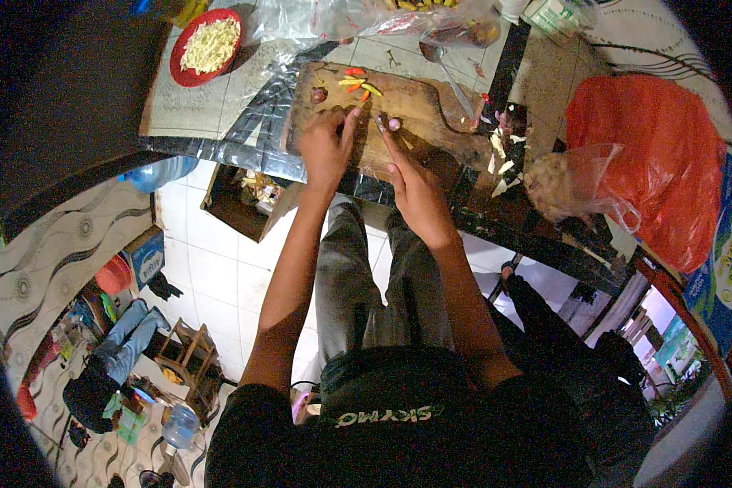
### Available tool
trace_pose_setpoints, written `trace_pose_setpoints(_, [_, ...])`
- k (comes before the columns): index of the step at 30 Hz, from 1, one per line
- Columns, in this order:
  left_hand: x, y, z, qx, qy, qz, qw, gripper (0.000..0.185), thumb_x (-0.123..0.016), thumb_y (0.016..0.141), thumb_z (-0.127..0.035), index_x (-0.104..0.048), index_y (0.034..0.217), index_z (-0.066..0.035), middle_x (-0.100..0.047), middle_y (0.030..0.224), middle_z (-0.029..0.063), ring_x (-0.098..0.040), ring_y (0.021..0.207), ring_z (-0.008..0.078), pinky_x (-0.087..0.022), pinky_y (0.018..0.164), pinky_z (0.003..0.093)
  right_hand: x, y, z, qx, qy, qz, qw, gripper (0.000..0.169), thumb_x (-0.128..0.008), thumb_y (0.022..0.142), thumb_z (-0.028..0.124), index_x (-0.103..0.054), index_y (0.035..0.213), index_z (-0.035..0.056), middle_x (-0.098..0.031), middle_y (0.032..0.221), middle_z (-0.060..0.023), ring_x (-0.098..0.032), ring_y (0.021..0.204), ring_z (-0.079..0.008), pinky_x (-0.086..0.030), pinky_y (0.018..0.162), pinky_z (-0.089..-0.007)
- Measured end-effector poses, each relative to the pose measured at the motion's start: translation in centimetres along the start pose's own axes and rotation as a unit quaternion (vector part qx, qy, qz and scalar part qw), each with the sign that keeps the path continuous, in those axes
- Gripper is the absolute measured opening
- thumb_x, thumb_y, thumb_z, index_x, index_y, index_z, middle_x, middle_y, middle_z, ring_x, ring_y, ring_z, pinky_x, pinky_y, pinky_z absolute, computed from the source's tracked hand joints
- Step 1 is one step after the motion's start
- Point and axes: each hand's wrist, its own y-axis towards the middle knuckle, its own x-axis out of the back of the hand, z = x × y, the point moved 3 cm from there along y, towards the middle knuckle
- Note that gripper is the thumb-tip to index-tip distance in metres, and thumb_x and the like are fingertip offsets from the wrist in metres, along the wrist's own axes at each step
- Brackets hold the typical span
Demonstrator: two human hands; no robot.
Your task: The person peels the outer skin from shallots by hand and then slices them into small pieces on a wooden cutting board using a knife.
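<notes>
My left hand (326, 149) rests over the wooden cutting board (415, 94) with its fingers bent. Whether something lies under those fingers is hidden. To its right, my right hand (424, 204) grips what looks like a small knife (379, 122); only a narrow part of the blade shows, its tip towards the left hand's fingertips. Just beyond the hands lie several red, orange and yellow-green chillies (360, 83). A peeled shallot (394, 124) sits beside the right fingertips. Another shallot, dark and seemingly unpeeled (318, 95), lies at the board's left.
A red plate of shredded pale vegetable (175, 61) stands far left. Behind the board are a spoon (457, 82) and clear plastic bags (366, 21). Peelings (499, 146) lie right of it, near a big red plastic bag (640, 146). An open box (235, 207) is below the table edge; a person (107, 372) is at lower left.
</notes>
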Motion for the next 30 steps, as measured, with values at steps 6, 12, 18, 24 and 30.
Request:
trace_pose_setpoints(6, [-0.3, -0.3, -0.5, -0.077, 0.024, -0.022, 0.997, 0.019, -0.065, 0.093, -0.021, -0.066, 0.091, -0.002, -0.064, 0.085, 0.0164, -0.061, 0.085, 0.0372, -0.048, 0.077, 0.0465, -0.2, -0.4, -0.3, -0.015, -0.007, 0.011, 1.0, 0.051, -0.052, 0.1, 0.01, -0.041, 0.15, 0.0135, -0.054, 0.138, -0.0238, -0.056, 0.122, -0.0431, -0.047, 0.1, -0.0465])
trace_pose_setpoints(12, [0.9, -1.1, -1.1, -0.083, -0.005, -0.018, 0.996, 0.018, -0.069, 0.089, -0.018, -0.069, 0.092, -0.001, -0.066, 0.089, 0.0171, -0.063, 0.083, 0.037, -0.05, 0.075, 0.0454, -0.5, -0.8, -0.3, -0.038, -0.001, 0.01, 0.999, 0.05, -0.052, 0.101, 0.011, -0.042, 0.15, 0.0128, -0.058, 0.134, -0.0238, -0.058, 0.119, -0.0429, -0.048, 0.099, -0.0464])
trace_pose_setpoints(18, [1.2, -0.9, -0.4, -0.053, 0.004, -0.007, 0.999, 0.023, -0.074, 0.086, -0.023, -0.071, 0.092, -0.001, -0.067, 0.091, 0.0164, -0.064, 0.081, 0.0366, -0.051, 0.072, 0.0442, -0.6, -0.6, -0.1, -0.049, 0.012, 0.032, 0.998, 0.051, -0.053, 0.1, 0.011, -0.042, 0.15, 0.0127, -0.058, 0.134, -0.0243, -0.058, 0.118, -0.0433, -0.048, 0.099, -0.0464])
trace_pose_setpoints(24, [0.5, -0.9, -0.5, -0.094, 0.048, -0.017, 0.994, 0.02, -0.077, 0.084, -0.021, -0.073, 0.093, -0.003, -0.066, 0.088, 0.0136, -0.063, 0.084, 0.0332, -0.051, 0.074, 0.0416, -0.8, -0.7, -0.3, -0.038, 0.015, 0.008, 0.999, 0.05, -0.053, 0.1, 0.01, -0.043, 0.149, 0.013, -0.059, 0.132, -0.0248, -0.059, 0.117, -0.0435, -0.048, 0.098, -0.0465])
trace_pose_setpoints(30, [0.4, -2.2, -0.3, -0.152, 0.034, -0.064, 0.986, 0.015, -0.08, 0.079, -0.015, -0.076, 0.089, -0.006, -0.065, 0.086, 0.0095, -0.06, 0.083, 0.0296, -0.05, 0.074, 0.0399, -0.7, -0.7, 0.2, -0.09, 0.026, 0.06, 0.994, 0.05, -0.053, 0.1, 0.011, -0.044, 0.149, 0.0134, -0.059, 0.131, -0.0246, -0.059, 0.116, -0.0444, -0.049, 0.096, -0.0468])
